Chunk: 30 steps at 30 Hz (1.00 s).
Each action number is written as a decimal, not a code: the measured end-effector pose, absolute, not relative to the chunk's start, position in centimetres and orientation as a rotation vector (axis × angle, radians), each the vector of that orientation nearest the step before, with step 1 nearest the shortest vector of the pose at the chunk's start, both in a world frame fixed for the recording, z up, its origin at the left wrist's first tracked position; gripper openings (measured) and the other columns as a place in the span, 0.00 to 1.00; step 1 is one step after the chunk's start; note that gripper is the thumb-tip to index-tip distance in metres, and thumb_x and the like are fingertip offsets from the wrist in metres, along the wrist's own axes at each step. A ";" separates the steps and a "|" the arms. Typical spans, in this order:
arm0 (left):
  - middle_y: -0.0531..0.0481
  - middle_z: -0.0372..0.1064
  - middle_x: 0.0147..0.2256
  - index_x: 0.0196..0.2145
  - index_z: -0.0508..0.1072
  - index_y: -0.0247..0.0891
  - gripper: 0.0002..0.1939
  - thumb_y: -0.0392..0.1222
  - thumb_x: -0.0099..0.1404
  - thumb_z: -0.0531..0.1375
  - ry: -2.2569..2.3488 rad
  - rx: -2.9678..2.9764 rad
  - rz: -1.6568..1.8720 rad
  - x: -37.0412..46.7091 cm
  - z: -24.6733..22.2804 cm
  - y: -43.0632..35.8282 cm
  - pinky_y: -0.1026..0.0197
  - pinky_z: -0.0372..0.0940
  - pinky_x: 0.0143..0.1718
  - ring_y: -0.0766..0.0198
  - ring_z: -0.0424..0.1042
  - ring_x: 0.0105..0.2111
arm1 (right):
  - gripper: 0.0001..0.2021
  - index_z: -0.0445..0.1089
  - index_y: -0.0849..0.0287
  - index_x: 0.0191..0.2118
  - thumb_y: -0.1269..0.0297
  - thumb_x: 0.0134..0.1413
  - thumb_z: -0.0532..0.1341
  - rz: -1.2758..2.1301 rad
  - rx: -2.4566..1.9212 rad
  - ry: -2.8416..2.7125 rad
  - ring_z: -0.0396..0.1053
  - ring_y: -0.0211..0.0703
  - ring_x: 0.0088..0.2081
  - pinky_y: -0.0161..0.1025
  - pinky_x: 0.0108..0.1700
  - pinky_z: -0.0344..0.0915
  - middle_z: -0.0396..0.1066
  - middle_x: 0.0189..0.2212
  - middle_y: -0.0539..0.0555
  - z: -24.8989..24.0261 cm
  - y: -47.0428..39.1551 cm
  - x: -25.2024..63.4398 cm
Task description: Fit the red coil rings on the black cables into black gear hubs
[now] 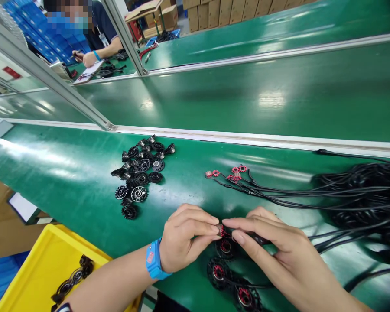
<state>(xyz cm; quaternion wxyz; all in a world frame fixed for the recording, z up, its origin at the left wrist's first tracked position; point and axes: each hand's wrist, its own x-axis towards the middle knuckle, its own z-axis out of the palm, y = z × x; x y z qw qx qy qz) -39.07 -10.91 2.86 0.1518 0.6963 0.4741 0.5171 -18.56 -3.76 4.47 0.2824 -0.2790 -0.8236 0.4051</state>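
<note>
My left hand (190, 236) pinches a small red-and-silver coil core (221, 231), like a motor stator, between its thumb and fingertips. My right hand (279, 247) reaches in from the right, index finger and thumb stretched out with a gap between them, close against the core and its thin wires. A black cable (260, 239) shows between that thumb and index finger; how the other fingers lie is hidden. Just below are black toothed wheels with red cores in them: one wheel (225, 247) partly under the hands, another wheel (219, 272), and a third (245, 297) at the bottom edge.
Loose black wheels (139, 193) lie in a cluster at left-centre. Several red cores (236, 175) on cables lie ahead, leading to a black cable heap (360, 190) on the right. A yellow bin (45, 255) holds black parts. Beyond the metal rail (182, 138), a person (100, 39) sits writing.
</note>
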 end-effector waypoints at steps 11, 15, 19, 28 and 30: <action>0.51 0.79 0.38 0.41 0.75 0.39 0.08 0.31 0.65 0.64 1.399 2.244 1.422 -38.9 2.7 -11.2 0.61 0.72 0.41 0.65 0.76 0.40 | 0.03 0.71 0.49 0.41 0.66 0.63 0.62 0.949 -0.776 -2.196 0.70 0.33 0.31 0.34 0.34 0.67 0.72 0.30 0.44 4.5 -4.0 -18.9; 0.51 0.78 0.38 0.42 0.74 0.41 0.10 0.31 0.64 0.66 1.428 2.183 1.409 -38.8 2.8 -11.3 0.61 0.73 0.40 0.64 0.77 0.39 | 0.03 0.68 0.52 0.38 0.68 0.63 0.59 0.972 -0.779 -2.217 0.69 0.36 0.31 0.36 0.33 0.67 0.71 0.29 0.46 4.9 -4.2 -19.0; 0.50 0.78 0.36 0.39 0.72 0.39 0.09 0.35 0.63 0.68 1.419 1.972 1.425 -38.3 3.4 -11.2 0.59 0.73 0.41 0.64 0.78 0.36 | 0.04 0.65 0.54 0.40 0.71 0.64 0.56 0.939 -0.746 -2.179 0.69 0.39 0.37 0.38 0.37 0.67 0.71 0.32 0.49 4.6 -4.7 -19.0; 0.49 0.77 0.35 0.38 0.72 0.38 0.07 0.36 0.64 0.66 1.386 1.927 1.479 -38.3 4.0 -11.5 0.60 0.73 0.39 0.64 0.78 0.35 | 0.21 0.65 0.54 0.57 0.54 0.62 0.64 0.766 -0.714 -2.234 0.70 0.42 0.38 0.40 0.39 0.69 0.74 0.34 0.51 3.4 -4.6 -18.9; 0.49 0.77 0.36 0.39 0.72 0.38 0.06 0.35 0.65 0.65 1.403 1.993 1.480 -38.5 3.8 -11.5 0.59 0.74 0.39 0.64 0.77 0.35 | 0.16 0.68 0.51 0.56 0.61 0.63 0.63 0.759 -0.677 -2.234 0.69 0.40 0.34 0.39 0.36 0.68 0.73 0.31 0.49 3.4 -4.5 -18.9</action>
